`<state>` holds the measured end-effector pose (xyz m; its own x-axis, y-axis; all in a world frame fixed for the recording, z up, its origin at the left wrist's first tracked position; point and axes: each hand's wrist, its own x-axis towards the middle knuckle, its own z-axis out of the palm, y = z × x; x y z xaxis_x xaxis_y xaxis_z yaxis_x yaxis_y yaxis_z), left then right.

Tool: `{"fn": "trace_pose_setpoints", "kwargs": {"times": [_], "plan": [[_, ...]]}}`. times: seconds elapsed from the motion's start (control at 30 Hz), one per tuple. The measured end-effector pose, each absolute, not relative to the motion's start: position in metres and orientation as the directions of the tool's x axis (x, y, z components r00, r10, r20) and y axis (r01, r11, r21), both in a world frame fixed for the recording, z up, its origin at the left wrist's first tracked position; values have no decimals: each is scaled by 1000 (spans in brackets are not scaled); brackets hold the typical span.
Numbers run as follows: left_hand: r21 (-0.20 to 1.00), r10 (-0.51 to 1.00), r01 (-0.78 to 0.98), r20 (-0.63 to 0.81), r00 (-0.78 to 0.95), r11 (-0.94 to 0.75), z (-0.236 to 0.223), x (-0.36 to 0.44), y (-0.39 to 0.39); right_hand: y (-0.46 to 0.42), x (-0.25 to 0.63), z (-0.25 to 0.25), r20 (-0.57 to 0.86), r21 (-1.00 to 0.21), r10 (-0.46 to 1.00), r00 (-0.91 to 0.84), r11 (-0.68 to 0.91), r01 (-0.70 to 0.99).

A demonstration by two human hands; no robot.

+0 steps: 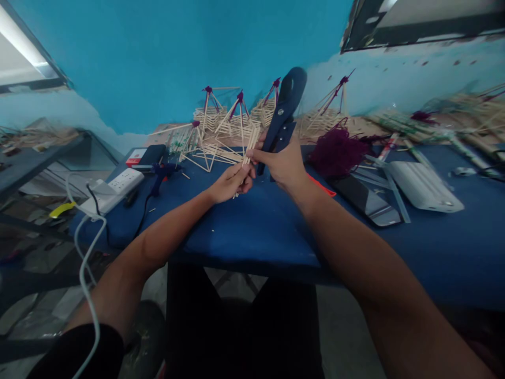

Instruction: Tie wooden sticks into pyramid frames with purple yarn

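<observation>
My left hand (pixel 232 184) is closed around a small bundle of thin wooden sticks (pixel 251 145) that points up and away over the blue table (pixel 244 231). My right hand (pixel 282 166) grips a dark blue tool with long handles (pixel 284 113), held upright just right of the sticks. Its thumb and forefinger also pinch the bundle. Both hands hover above the middle of the table.
Several stick frames with purple tops (pixel 232 123) stand at the back. A purple yarn ball (pixel 337 152), a phone (pixel 365 200) and a white box (pixel 424 184) lie to the right. A glue gun (pixel 160 171) and white power strip (pixel 116 187) sit left, cable hanging off.
</observation>
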<state>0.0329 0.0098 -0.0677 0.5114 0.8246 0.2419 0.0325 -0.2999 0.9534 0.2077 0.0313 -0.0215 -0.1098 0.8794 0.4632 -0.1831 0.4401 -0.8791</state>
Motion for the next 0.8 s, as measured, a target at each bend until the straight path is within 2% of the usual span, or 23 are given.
{"fn": "trace_pose_setpoints", "kwargs": {"times": [0.13, 0.33, 0.47, 0.63, 0.8], "plan": [[968, 848, 48, 190, 494, -245, -66, 34, 6, 29, 207, -22, 461, -881, 883, -91, 444, -162], [973, 824, -35, 212, 526, -229, -65, 35, 5, 28, 206, -24, 472, -875, 877, -90, 453, -168], [971, 817, -7, 203, 540, -237, -61, 34, 3, 29, 206, -26, 475, -876, 875, -94, 459, -152], [948, 789, 24, 249, 561, -316, -59, 29, 4, 27, 205, -26, 468, -881, 878, -99, 454, -132], [872, 771, 144, 322, 549, -467, -59, 25, 4, 23, 207, -22, 505, -862, 859, -85, 496, -102]]}}
